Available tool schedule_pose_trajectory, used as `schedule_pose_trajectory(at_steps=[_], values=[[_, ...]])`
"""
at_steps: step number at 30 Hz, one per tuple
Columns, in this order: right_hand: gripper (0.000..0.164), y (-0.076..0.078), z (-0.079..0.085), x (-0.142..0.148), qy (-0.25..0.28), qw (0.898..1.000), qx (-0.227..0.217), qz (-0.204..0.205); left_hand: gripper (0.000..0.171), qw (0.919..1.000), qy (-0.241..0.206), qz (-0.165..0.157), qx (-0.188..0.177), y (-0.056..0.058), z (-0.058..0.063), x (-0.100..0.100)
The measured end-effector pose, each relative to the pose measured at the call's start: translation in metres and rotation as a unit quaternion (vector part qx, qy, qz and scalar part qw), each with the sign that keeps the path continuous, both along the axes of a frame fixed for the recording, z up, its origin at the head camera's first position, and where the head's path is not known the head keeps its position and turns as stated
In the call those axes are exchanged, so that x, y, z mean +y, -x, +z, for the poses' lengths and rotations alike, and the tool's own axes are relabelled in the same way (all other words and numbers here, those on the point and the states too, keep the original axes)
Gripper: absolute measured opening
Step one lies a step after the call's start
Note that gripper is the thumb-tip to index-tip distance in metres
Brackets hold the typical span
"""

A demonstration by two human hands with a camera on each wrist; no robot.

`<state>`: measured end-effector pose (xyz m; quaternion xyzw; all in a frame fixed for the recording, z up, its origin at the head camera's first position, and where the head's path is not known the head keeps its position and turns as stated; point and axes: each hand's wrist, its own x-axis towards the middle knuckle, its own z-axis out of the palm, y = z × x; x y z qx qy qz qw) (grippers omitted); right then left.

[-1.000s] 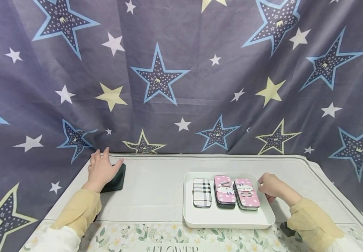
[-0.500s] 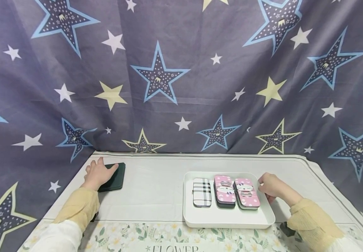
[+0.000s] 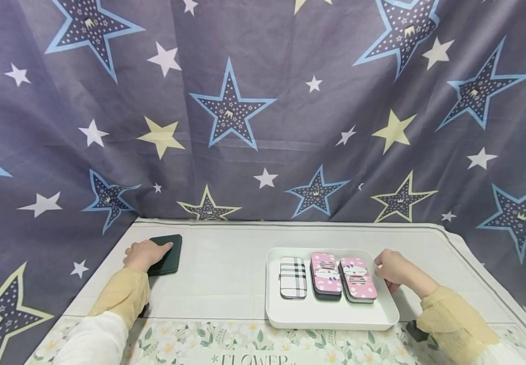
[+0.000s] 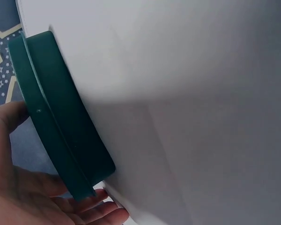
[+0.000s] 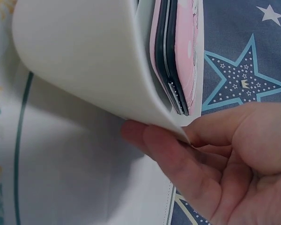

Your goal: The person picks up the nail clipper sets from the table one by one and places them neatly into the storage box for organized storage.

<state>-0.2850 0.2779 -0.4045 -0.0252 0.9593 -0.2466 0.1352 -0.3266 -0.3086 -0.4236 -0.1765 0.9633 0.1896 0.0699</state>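
Observation:
A dark green box [image 3: 170, 255] lies flat at the table's back left. My left hand [image 3: 145, 255] holds it from its left side, the thumb on the top and the other fingers curled at the edge. In the left wrist view the green box [image 4: 61, 112] shows a rim along its side, with fingertips [image 4: 113, 216] beside its lower end. At the right, my right hand [image 3: 394, 269] pinches the right wall of a white tray [image 3: 331, 322]. A plaid case [image 3: 293, 278] and two pink cartoon cases [image 3: 327, 274] lie in that tray.
The table has a white cloth [image 3: 222, 274], with a floral printed strip [image 3: 245, 337] along the front. Behind it hangs a dark curtain [image 3: 263, 126] with stars, meeting the table's back edge.
My left hand has come down lower onto the green box, its fingers going from spread to curled at the edge. The right hand and the tray stay where they were.

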Motion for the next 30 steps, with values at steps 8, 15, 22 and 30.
schedule_pose_trajectory(at_steps=[8, 15, 22, 30], values=[[0.028, -0.0008, 0.0022, -0.0006, 0.01, 1.0, 0.001, 0.001, 0.088, 0.9994, -0.011, 0.032, 0.01, 0.004, 0.0025, 0.0004], [0.03, -0.0009, 0.0008, -0.0004, 0.007, 1.0, 0.002, 0.002, 0.089, 0.9987, -0.008, 0.043, 0.026, 0.0007, 0.0056, 0.0024], [0.023, -0.0009, -0.0008, -0.0006, -0.002, 1.0, 0.001, 0.001, 0.088, 0.9978, -0.009, 0.036, 0.054, 0.0009, 0.0062, 0.0032], [0.031, -0.0015, 0.001, -0.0013, 0.005, 1.0, -0.004, -0.001, 0.083, 0.9954, -0.004, 0.016, 0.095, 0.0028, 0.0045, 0.0005]])
